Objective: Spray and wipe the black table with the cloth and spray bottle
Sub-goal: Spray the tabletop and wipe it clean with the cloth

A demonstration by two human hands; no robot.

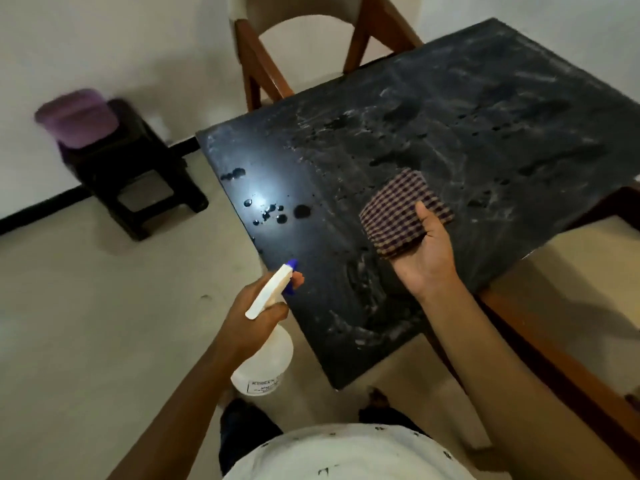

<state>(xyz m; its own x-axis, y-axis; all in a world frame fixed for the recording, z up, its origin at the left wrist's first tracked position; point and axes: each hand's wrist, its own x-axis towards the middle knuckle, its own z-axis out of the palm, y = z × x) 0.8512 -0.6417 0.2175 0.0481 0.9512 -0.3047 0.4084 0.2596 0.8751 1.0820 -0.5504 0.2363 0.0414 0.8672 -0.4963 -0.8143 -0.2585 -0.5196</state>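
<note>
The black table [450, 109] fills the upper right, its top streaked with pale smears and dotted with water drops near the left edge. My left hand [258, 311] grips the neck of a clear spray bottle [265, 362] with a white head and blue nozzle, held just off the table's near left edge, nozzle pointing at the tabletop. My right hand [427, 254] holds a folded purple-checked cloth [401, 207] above the table's near side, thumb on top of the cloth, fingers hidden beneath it.
A wooden chair [263, 64] stands at the table's far left corner. A dark stool [138, 174] with a purple tub [78, 117] on it sits by the wall at left. A wooden frame [554, 358] runs along the right. Pale floor lies on the left.
</note>
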